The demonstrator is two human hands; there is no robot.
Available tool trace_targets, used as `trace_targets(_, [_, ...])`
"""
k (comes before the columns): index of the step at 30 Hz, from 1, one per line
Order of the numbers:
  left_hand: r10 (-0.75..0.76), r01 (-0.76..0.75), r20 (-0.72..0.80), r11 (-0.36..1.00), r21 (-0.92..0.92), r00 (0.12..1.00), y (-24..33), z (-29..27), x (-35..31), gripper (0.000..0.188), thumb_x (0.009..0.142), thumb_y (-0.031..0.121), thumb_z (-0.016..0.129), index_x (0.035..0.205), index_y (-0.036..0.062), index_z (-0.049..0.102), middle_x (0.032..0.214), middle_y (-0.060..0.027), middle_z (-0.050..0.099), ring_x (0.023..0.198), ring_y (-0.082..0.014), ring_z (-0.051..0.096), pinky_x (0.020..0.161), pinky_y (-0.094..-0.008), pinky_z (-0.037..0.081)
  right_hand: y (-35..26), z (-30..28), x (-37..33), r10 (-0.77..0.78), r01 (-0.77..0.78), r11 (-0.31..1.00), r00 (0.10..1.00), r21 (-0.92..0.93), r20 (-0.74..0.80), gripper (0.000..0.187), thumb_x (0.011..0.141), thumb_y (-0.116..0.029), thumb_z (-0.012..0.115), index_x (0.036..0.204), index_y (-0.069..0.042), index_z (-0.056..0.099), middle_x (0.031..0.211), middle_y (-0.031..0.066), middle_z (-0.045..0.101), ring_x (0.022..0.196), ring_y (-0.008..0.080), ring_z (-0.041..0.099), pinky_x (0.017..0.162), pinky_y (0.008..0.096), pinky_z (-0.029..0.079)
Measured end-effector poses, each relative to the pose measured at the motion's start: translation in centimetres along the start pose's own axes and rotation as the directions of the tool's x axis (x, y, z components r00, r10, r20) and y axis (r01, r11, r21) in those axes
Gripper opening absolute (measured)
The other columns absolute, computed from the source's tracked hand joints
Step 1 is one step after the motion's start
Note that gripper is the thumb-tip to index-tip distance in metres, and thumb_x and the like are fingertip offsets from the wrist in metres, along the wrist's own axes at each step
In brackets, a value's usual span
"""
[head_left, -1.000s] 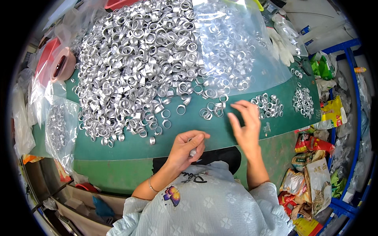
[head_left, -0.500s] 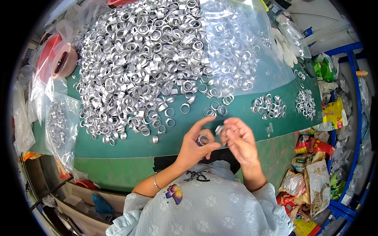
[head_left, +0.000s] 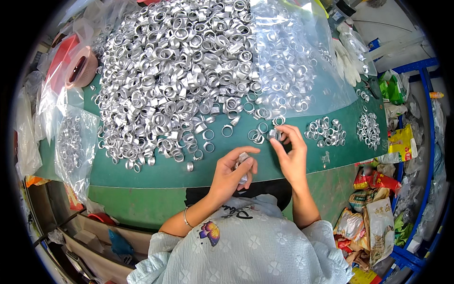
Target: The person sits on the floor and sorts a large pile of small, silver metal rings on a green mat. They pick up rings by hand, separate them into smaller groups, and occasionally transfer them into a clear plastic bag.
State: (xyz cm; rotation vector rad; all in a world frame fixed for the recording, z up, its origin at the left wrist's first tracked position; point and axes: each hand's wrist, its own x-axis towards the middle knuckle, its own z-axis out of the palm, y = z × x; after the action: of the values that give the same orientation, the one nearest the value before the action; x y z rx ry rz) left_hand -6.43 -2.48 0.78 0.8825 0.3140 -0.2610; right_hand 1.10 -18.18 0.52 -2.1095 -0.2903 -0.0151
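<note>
A large heap of silver metal rings [head_left: 179, 75] covers the middle of the green table [head_left: 137, 179]. My left hand [head_left: 232, 171], above the table's front edge, is closed around a few metal rings [head_left: 242, 166]. How many it holds is partly hidden by the fingers. My right hand [head_left: 292, 154] pinches a metal ring [head_left: 274, 135] between thumb and fingers, beside a few loose rings [head_left: 257, 134] on the table. A clear plastic sheet [head_left: 326, 94] lies over the heap's right part.
Two smaller ring piles lie right, a nearer one [head_left: 326, 132] and a farther one [head_left: 369, 128]. At left are a clear bag of rings [head_left: 73, 142] and a pink basket [head_left: 85, 71]. White gloves [head_left: 347, 64] lie far right. A blue shelf frame [head_left: 428, 118] stands beyond the table.
My right hand has moved forward from beside my left hand to the loose rings, a ring in its fingers. My left hand has closed further around its rings.
</note>
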Motion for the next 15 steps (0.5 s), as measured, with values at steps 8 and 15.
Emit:
trace_targets(8, [0.095,-0.099,0.036,0.986,0.135,0.995,-0.6,0.6,0.3,0.021,0.081,0.006,0.065,0.097,0.0025,0.051,0.081,-0.0032,0.055,0.051,-0.0058,0.048,0.040,-0.0173,0.031,-0.5,-0.3,-2.9,0.073,-0.314,0.546,0.941,0.777,0.329,0.034,0.081,0.010,0.056,0.115,0.006,0.050,0.110,0.0119,0.056,0.089,0.0145,0.054,0.081,0.0269,0.045])
trace_targets(15, [0.116,-0.114,-0.036,0.991,0.066,0.993,-1.2,1.8,0.0,0.029,0.085,0.008,0.058,0.111,0.0029,0.047,0.084,-0.0060,0.055,0.049,-0.0068,0.047,0.039,-0.0181,0.031,-2.4,0.4,-3.6,-0.173,0.151,0.962,0.982,0.228,0.080,0.038,0.063,0.005,0.070,0.100,0.000,0.063,0.103,0.0127,0.061,0.085,0.0200,0.058,0.075,0.0285,0.045])
